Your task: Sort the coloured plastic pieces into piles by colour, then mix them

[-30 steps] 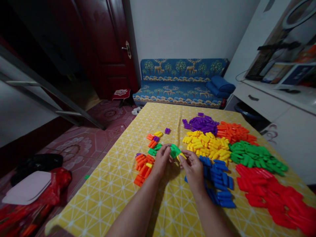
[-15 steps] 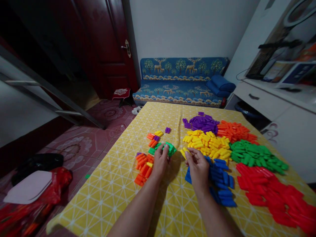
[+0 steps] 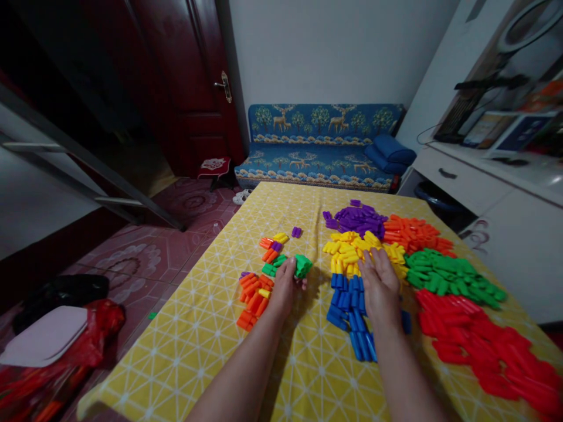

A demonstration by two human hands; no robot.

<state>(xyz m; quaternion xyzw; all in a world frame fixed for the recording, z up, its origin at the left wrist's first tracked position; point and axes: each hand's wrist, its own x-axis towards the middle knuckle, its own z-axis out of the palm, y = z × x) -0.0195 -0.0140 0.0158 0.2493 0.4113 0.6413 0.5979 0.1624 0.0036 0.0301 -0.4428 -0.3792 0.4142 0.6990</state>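
My left hand point(image 3: 285, 282) grips a clump of joined green blocks point(image 3: 302, 265) just above the yellow tablecloth point(image 3: 211, 328). My right hand point(image 3: 382, 282) lies flat with fingers spread over the edge of the yellow block pile point(image 3: 352, 249) and the blue block pile point(image 3: 349, 305); nothing shows in it. A small mixed heap of orange, yellow, purple and green blocks point(image 3: 257, 290) sits just left of my left hand.
Sorted piles lie to the right: purple point(image 3: 358, 218), orange point(image 3: 413, 231), green point(image 3: 448, 275), red point(image 3: 488, 351). A blue sofa point(image 3: 323, 146) stands beyond the table, a white cabinet point(image 3: 501, 199) at the right, a dark door point(image 3: 193, 88) and red bags on the floor point(image 3: 65, 346) at the left.
My hands have pulled apart. The right hand carried a yellow block to the yellow pile and now lies open there. The left hand kept the green blocks and moved slightly left.
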